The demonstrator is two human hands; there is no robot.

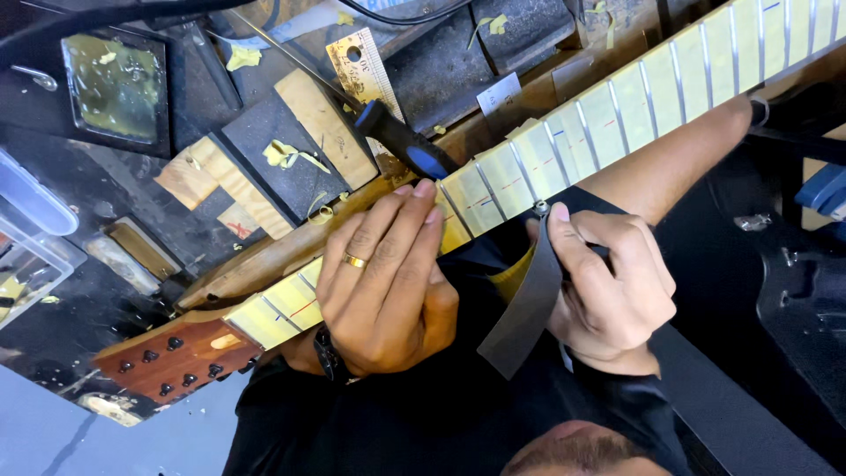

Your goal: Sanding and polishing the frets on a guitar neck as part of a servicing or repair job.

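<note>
Neck (564,150) lies diagonal on the tabletop (79,353): left hand (388,282) flat, pinning it near the headstock, right hand (608,282) pinching a grey strip (529,304) at a fret edge; I'd keep strokes light, along the fret.

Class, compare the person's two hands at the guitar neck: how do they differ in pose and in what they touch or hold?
The left hand lies with fingers spread across the taped guitar neck, holding nothing; the right hand is curled, pinching a dark grey strip against the neck's edge. The left hand wears a gold ring; no ring shows on the right hand. Both are bare and meet the same neck.
</note>
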